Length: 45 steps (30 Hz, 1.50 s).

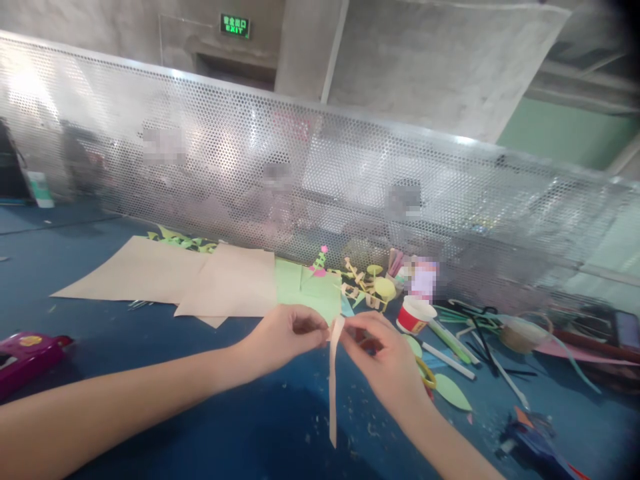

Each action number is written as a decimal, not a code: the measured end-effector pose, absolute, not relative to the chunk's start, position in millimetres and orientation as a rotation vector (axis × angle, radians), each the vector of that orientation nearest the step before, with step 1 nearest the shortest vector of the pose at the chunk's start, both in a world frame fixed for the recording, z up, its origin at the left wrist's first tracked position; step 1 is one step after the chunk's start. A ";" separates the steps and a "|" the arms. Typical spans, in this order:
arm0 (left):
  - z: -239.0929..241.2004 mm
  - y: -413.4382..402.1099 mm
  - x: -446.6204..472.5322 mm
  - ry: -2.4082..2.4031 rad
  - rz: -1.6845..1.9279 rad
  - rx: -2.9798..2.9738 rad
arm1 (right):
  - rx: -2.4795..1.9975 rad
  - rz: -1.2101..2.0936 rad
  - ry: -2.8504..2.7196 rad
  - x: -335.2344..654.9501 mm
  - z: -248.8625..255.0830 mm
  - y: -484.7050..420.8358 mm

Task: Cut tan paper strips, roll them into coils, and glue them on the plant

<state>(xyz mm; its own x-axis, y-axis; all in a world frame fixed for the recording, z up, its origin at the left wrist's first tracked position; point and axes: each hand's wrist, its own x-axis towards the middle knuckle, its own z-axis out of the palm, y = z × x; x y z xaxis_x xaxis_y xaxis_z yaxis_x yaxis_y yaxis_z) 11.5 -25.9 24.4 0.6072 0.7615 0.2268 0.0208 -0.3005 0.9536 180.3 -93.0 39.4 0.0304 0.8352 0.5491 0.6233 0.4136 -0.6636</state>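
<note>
A narrow strip of pale tan paper (pixel 333 393) hangs down between my hands above the blue tabletop. My left hand (pixel 285 340) is closed, thumb and forefinger pinching at the strip's upper end. From the other side, my right hand (pixel 387 353) pinches the same end, its fingers partly hidden behind the strip. Just beyond my fingers lies a light green paper sheet (pixel 317 293). A yellow scissor-like handle (pixel 426 373) and a green paper leaf (pixel 453 392) lie beside my right hand.
Large tan paper sheets (pixel 230 283) lie at the back left. A magenta plastic tool (pixel 33 357) is at far left. To the right are a red-and-white paper cup (pixel 415 315), pens (pixel 447 360) and a dark blue tool (pixel 537 443). A perforated metal screen (pixel 240 160) edges the table.
</note>
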 end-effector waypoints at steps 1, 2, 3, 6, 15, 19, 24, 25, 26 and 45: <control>24.9 -25.8 11.3 0.655 0.845 1.743 | -1.281 0.258 -1.689 179.7 39.9 -94.4; 25.4 -25.6 11.1 0.662 0.845 1.750 | -1.267 0.256 -1.711 178.8 40.1 -95.9; 26.0 -25.4 11.1 0.662 0.843 1.752 | -1.251 0.262 -1.737 177.9 39.8 -97.3; 27.0 -24.8 11.3 0.661 0.859 1.731 | -1.229 0.310 -1.758 175.1 36.4 -99.2; 26.0 -29.3 13.2 0.633 0.856 1.689 | -1.243 0.841 -1.447 173.6 36.3 -89.7; 28.0 -31.6 12.7 0.637 0.837 1.711 | -1.251 0.866 -1.452 174.6 40.1 -91.2; 27.4 -31.9 12.4 0.636 0.848 1.769 | -1.202 0.829 -1.486 175.5 38.4 -91.9; 26.9 -31.8 12.4 0.632 0.852 1.790 | -1.190 0.839 -1.481 175.5 38.0 -91.7; 26.3 -31.8 12.5 0.629 0.856 1.812 | -1.180 0.858 -1.470 175.4 37.7 -91.5; 15.7 -30.5 15.0 0.599 0.857 1.699 | -1.247 0.611 -1.408 173.6 24.4 -91.1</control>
<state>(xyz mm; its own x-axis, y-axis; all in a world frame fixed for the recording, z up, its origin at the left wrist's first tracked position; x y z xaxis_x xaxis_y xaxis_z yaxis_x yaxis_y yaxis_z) 15.0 -30.5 15.7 0.6122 0.7525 0.2428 -0.0308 -0.2841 0.9583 173.6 -91.1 24.4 0.1593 0.9103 0.3820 0.3428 0.3118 -0.8861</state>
